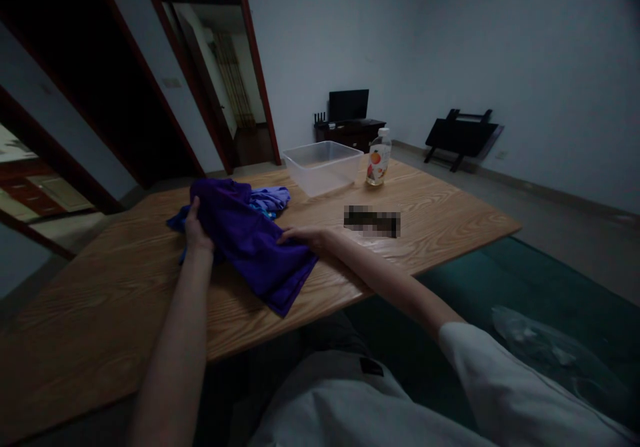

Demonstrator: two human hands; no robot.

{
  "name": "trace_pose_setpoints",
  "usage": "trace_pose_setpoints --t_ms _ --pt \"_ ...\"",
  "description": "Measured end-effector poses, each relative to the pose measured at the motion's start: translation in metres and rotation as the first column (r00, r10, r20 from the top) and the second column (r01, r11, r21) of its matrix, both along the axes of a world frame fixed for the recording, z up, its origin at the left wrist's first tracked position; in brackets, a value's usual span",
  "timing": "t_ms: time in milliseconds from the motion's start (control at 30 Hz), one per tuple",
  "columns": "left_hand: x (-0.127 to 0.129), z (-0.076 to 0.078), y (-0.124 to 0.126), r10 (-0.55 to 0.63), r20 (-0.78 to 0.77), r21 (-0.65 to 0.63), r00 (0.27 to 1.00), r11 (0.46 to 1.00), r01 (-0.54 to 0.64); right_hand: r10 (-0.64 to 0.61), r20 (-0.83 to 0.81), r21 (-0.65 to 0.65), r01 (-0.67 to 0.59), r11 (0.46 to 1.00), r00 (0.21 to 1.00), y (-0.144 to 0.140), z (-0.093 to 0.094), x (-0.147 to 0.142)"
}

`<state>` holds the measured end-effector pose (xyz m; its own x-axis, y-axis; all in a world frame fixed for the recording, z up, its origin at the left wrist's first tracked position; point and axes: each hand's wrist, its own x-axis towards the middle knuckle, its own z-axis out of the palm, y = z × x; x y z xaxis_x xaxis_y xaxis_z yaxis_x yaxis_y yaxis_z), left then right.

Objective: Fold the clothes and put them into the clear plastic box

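Note:
A dark purple cloth [250, 247], perhaps a garment, stretches between my two hands over the wooden table [410, 200]. My left hand [199, 232] grips its left side, thumb up on the fabric. On the right edge, my right hand [305, 235] pinches the cloth, its fingers partly hidden. Behind the purple fabric lies a heap of other cloth: a lavender piece [273, 198] shows at the right, and a blue piece [177, 221] pokes out at the left.
A clear plastic bin [325, 173] stands at the table's far side, with a capped drink bottle [379, 160] to its right. Nearer me lies a blurred-out dark object [373, 221]. Beside the table is a green seat [480, 280] bearing a clear plastic bag [540, 340].

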<state>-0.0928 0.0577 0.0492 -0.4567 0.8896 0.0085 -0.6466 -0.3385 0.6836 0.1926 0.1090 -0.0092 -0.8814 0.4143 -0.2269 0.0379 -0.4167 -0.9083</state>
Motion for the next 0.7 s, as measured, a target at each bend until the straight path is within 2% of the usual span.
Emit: trace_pose_setpoints --t_ms 100,200,300,400,467,567,633,700 --pt "-0.002 -0.002 0.001 0.025 -0.004 0.007 1.000 1.000 -0.025 -0.036 0.075 0.132 0.026 0.991 0.997 -0.021 0.004 0.016" --pt "-0.003 -0.005 0.001 0.046 0.005 0.007 0.999 0.999 -0.046 -0.069 0.074 0.293 0.045 0.955 0.995 -0.057 0.015 0.042" --pt "-0.002 -0.006 0.000 0.059 0.018 0.014 0.998 0.998 -0.059 -0.067 0.068 0.451 0.029 0.892 0.995 -0.099 0.027 0.068" --pt "0.003 -0.003 -0.002 0.049 0.029 0.025 0.998 0.998 -0.050 -0.096 0.040 0.585 0.055 0.809 0.995 -0.133 0.031 0.087" --pt "0.008 0.000 -0.003 0.031 0.033 0.027 0.999 0.999 -0.032 -0.116 -0.013 0.561 0.104 0.821 0.993 -0.147 0.028 0.096" --pt "0.019 0.008 -0.008 0.035 0.045 0.015 0.998 0.999 -0.036 -0.232 -0.094 0.344 0.251 0.905 0.968 -0.159 0.022 0.111" --pt "0.027 0.013 -0.018 0.040 0.054 -0.002 0.998 0.999 -0.040 -0.371 -0.072 0.235 0.377 0.896 0.926 -0.161 0.021 0.128" --pt "0.034 0.017 -0.039 0.043 0.064 -0.032 0.997 0.999 -0.041 -0.462 0.006 0.206 0.451 0.868 0.887 -0.160 0.022 0.150"
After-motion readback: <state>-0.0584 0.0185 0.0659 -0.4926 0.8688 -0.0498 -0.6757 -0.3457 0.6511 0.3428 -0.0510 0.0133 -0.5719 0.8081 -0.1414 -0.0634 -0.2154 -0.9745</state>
